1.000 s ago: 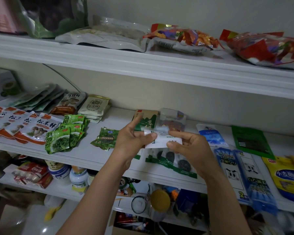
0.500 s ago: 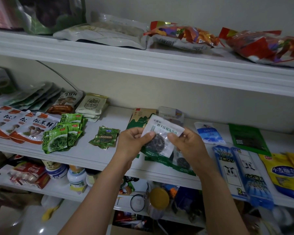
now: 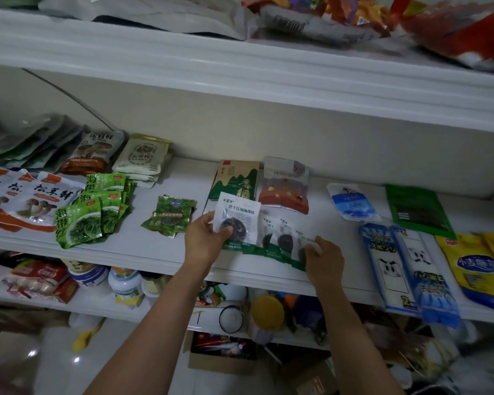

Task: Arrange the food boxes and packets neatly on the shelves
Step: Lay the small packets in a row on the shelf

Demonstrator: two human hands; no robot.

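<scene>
White with a dark patch, the packet (image 3: 237, 220) was pinched at its side by the left hand (image 3: 204, 238), low over the middle shelf (image 3: 126, 252). The right hand (image 3: 322, 258), apart from the left, pinched the end of the row of packets (image 3: 280, 240) by the shelf's front edge. A small bump there could knock the row off, or the packet could land crooked.

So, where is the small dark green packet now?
In the head view the small dark green packet lies on the middle shelf, left of centre, between the bright green seaweed packets and the left hand.
</scene>
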